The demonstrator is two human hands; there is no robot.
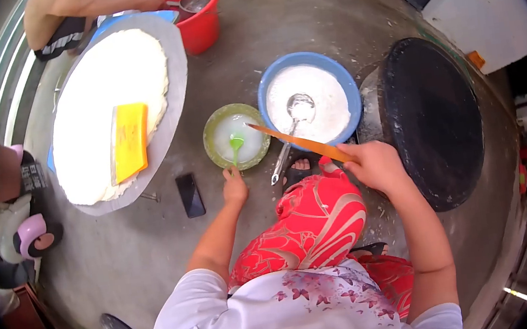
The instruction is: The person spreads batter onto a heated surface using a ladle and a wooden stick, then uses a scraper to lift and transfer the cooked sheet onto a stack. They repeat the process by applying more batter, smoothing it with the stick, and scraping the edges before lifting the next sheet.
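Note:
My left hand (pixel 234 186) grips the handle of a green spoon (pixel 236 143), whose head rests in whitish liquid in a green bowl (pixel 214 152). In my right hand (pixel 372 163) is a long, flat wooden spatula (pixel 307 144), its tip reaching over the right part of the green bowl. Behind the spatula stands a blue basin (pixel 351 84) of white batter, with a metal ladle (pixel 284 156) leaning in it. A round black griddle (pixel 435 124) is to the right of the basin.
On the left, a round board (pixel 173 64) bears pale flat sheets and a yellow scraper (pixel 130 141). A black phone (pixel 190 195) lies on the floor. At the upper left, another person's arm (pixel 115 4) reaches to a red bucket (pixel 207 23) with a strainer.

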